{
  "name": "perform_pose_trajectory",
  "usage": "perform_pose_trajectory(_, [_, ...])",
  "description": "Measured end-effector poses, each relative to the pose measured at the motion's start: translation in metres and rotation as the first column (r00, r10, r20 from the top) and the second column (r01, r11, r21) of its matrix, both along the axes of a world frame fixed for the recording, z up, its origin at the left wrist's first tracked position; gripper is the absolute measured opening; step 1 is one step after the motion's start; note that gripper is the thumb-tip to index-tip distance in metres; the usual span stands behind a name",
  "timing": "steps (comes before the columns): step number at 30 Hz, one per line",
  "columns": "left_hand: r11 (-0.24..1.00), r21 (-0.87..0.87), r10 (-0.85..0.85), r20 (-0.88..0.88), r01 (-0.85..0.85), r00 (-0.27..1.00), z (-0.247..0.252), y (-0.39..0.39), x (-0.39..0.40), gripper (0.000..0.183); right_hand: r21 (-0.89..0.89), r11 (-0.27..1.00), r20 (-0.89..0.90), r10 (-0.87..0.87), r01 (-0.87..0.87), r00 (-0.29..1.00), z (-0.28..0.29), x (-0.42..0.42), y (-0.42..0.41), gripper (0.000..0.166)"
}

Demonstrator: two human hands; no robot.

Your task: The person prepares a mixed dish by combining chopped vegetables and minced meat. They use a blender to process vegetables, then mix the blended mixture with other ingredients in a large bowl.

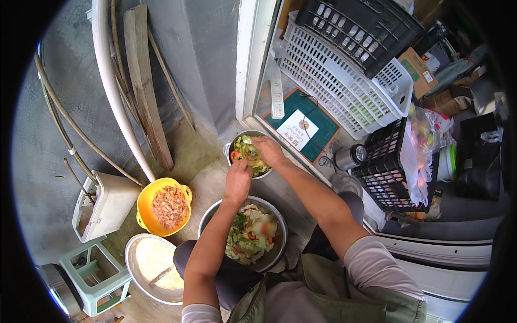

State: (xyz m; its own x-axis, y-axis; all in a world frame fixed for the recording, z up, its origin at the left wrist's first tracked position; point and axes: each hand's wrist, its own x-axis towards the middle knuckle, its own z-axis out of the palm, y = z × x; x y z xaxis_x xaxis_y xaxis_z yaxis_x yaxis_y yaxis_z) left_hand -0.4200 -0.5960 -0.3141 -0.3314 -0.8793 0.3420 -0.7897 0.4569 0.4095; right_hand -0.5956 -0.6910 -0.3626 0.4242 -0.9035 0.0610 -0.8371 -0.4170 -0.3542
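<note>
A metal pot with a side handle stands before me, filled with cut green vegetables and red pieces. My left hand is at the pot's near left rim, fingers bent beside a red pepper piece. My right hand reaches over the right side, its fingertips down among the vegetables. Whether either hand grips a piece is hidden by the fingers. Nearer to me, below my forearms, a large steel basin contains chopped leaves and vegetable scraps.
To the left are a yellow basin of small pinkish-brown pieces, a metal pan of pale yellow meal and a green plastic stool. Planks lean on the wall. Beyond the door frame stand crates and a power strip.
</note>
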Motion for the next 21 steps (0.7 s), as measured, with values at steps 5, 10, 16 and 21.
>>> perform_pose_trajectory(5, [0.977, 0.199, 0.095, -0.114, -0.071, 0.989, -0.023, 0.001, -0.004, 0.010, 0.041, 0.999, -0.004, -0.009, 0.009, 1.000, 0.033, 0.009, 0.008, 0.035])
perform_pose_trajectory(10, [0.928, 0.353, 0.169, -0.105, -0.123, 0.980, -0.034, -0.013, -0.012, 0.018, 0.072, 0.995, 0.041, -0.066, 0.063, 0.997, 0.043, -0.005, 0.013, 0.044])
perform_pose_trajectory(16, [0.898, 0.436, 0.107, -0.069, -0.066, 0.992, -0.025, -0.021, -0.006, 0.023, 0.018, 0.995, 0.231, 0.090, -0.096, 0.969, 0.085, -0.062, 0.013, 0.037])
perform_pose_trajectory(21, [0.844, 0.533, 0.123, -0.069, -0.068, 0.990, 0.001, -0.029, 0.007, 0.030, 0.287, 0.951, 0.440, -0.241, 0.119, 0.865, 0.155, -0.174, 0.065, 0.024])
